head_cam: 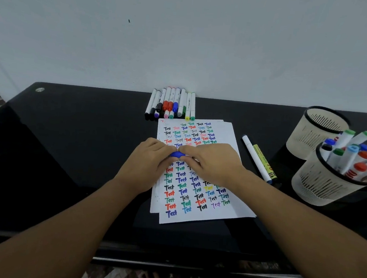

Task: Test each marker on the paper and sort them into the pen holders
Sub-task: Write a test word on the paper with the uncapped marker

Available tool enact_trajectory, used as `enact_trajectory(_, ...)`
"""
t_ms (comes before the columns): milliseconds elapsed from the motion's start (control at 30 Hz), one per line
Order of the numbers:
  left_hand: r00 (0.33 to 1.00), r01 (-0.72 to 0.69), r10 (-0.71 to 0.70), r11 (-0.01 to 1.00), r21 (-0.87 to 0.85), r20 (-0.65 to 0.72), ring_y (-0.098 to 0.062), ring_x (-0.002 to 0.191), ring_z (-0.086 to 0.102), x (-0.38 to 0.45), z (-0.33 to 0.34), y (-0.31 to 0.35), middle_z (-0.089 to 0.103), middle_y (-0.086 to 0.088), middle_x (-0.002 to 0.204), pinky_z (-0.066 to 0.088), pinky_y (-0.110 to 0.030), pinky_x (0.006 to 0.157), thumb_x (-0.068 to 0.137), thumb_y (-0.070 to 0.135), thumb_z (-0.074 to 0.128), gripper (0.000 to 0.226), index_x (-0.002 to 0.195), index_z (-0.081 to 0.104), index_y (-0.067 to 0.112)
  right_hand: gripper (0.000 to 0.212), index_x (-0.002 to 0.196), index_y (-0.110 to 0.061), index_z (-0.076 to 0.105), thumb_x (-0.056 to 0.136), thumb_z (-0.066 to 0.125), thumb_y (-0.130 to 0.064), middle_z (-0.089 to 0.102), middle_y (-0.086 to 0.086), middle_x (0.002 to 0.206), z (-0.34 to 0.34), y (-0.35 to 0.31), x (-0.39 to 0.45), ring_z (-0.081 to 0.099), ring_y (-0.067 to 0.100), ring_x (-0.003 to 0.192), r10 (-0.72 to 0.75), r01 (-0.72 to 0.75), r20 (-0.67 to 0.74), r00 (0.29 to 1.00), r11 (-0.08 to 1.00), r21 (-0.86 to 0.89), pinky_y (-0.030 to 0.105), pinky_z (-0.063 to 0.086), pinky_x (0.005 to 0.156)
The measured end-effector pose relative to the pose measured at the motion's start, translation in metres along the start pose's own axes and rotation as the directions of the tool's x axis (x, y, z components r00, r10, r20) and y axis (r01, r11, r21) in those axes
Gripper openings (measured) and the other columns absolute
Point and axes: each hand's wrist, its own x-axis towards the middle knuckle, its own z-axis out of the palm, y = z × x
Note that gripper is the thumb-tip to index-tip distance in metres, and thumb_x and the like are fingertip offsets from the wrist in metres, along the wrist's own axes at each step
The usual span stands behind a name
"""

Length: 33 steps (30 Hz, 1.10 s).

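A blue marker (177, 154) is held over the white paper (227, 133), which is covered with coloured "Test" words. My left hand (148, 158) grips its blue end and my right hand (207, 162) grips the other end; most of the marker is hidden by my fingers. A row of several markers (172, 104) lies at the table's far edge. The near pen holder (328, 185) at the right holds several markers. The far pen holder (310, 131) behind it looks empty.
Two loose markers, one white (256, 158) and one yellow (264, 161), lie on the black table (79, 135) between the paper and the holders. A white wall stands right behind the table.
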Motion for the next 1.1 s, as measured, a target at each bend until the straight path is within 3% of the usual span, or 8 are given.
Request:
enact_trajectory(100, 1.0, 0.019, -0.019, 1.0, -0.016, 0.016, -0.014, 0.103, 0.055, 0.0, 0.001, -0.002, 0.069, 0.004, 0.11, 0.05, -0.035, 0.086, 0.102, 0.042, 0.05, 0.036, 0.122, 0.068, 0.018, 0.042, 0.147, -0.04, 0.041, 0.109, 0.029, -0.052, 0.067, -0.008, 0.103, -0.002, 0.0, -0.006, 0.064, 0.018, 0.087, 0.042, -0.042, -0.006, 0.999, 0.995, 0.095, 0.035, 0.052, 0.068)
enact_trajectory(233, 0.996, 0.07, -0.069, 0.997, -0.016, 0.062, -0.012, 0.105, 0.053, 0.003, 0.001, -0.002, 0.066, 0.006, 0.112, 0.05, -0.036, 0.088, 0.099, 0.043, 0.053, 0.036, 0.122, 0.067, 0.021, 0.046, 0.154, -0.035, 0.028, 0.11, 0.036, -0.025, 0.059, -0.002, 0.091, -0.009, 0.008, -0.025, 0.053, 0.015, 0.063, 0.194, -0.162, -0.034, 0.98, 0.893, 0.42, 0.035, 0.037, 0.054)
enact_trajectory(400, 0.992, 0.104, -0.1, 0.993, -0.055, 0.08, -0.01, 0.105, 0.048, 0.002, 0.0, 0.001, 0.06, 0.007, 0.117, 0.05, -0.036, 0.089, 0.098, 0.039, 0.06, 0.04, 0.134, 0.064, 0.022, 0.036, 0.121, -0.041, 0.062, 0.109, 0.038, -0.018, 0.069, -0.006, 0.103, -0.01, 0.012, -0.063, 0.067, 0.031, 0.088, 0.453, -0.208, -0.073, 0.889, 0.54, 0.816, 0.048, 0.056, 0.075)
enact_trajectory(533, 0.972, 0.143, -0.134, 0.989, -0.035, 0.191, -0.012, 0.117, 0.041, 0.006, -0.005, 0.003, 0.05, 0.004, 0.136, 0.039, -0.03, 0.101, 0.102, 0.044, 0.051, 0.062, 0.158, 0.024, 0.042, 0.054, 0.12, -0.04, 0.068, 0.104, 0.036, 0.0, 0.072, -0.008, 0.11, -0.008, 0.009, -0.092, 0.067, 0.015, 0.111, 0.56, -0.192, 0.028, 0.828, 0.236, 0.953, 0.049, 0.054, 0.101)
enact_trajectory(633, 0.911, 0.169, -0.166, 0.985, 0.024, 0.377, -0.027, 0.148, 0.021, 0.015, -0.014, 0.016, 0.012, -0.002, 0.165, 0.026, -0.044, 0.119, 0.103, 0.05, 0.045, 0.07, 0.151, -0.004, 0.063, 0.053, 0.118, -0.037, 0.067, 0.103, 0.043, 0.008, 0.07, -0.002, 0.114, -0.003, 0.006, -0.105, 0.066, 0.012, 0.113, 0.55, -0.173, 0.024, 0.835, 0.221, 0.96, 0.042, 0.053, 0.105)
enact_trajectory(733, 0.878, 0.098, -0.128, 0.991, 0.088, 0.461, -0.027, 0.155, -0.008, 0.015, -0.014, 0.039, -0.014, 0.002, 0.168, 0.008, -0.05, 0.124, 0.1, 0.065, 0.037, 0.061, 0.148, 0.001, 0.068, 0.039, 0.112, -0.035, 0.063, 0.101, 0.058, 0.002, 0.072, 0.001, 0.116, 0.005, 0.003, -0.111, 0.068, 0.017, 0.11, 0.551, -0.169, 0.022, 0.834, 0.218, 0.961, 0.045, 0.057, 0.099)
enact_trajectory(933, 0.853, 0.214, -0.215, 0.975, 0.057, 0.476, -0.021, 0.155, -0.009, -0.002, -0.001, 0.053, -0.01, 0.003, 0.169, 0.0, -0.047, 0.125, 0.09, 0.081, 0.025, 0.06, 0.148, 0.021, 0.066, 0.009, 0.115, -0.028, 0.058, 0.109, 0.051, -0.027, 0.063, -0.004, 0.089, 0.0, -0.003, -0.112, 0.064, 0.013, 0.082, 0.585, -0.105, -0.042, 0.81, 0.214, 0.971, 0.014, 0.049, 0.078)
enact_trajectory(1100, 0.861, 0.239, -0.235, 0.97, 0.05, 0.451, -0.017, 0.155, -0.004, -0.003, -0.002, 0.052, 0.0, 0.005, 0.169, 0.001, -0.045, 0.124, 0.088, 0.085, 0.027, 0.066, 0.15, 0.024, 0.062, 0.018, 0.108, -0.033, 0.07, 0.102, 0.06, -0.046, 0.069, -0.009, 0.091, 0.002, -0.001, -0.118, 0.062, 0.011, 0.081, 0.664, -0.195, -0.051, 0.746, 0.292, 0.936, 0.03, 0.054, 0.077)
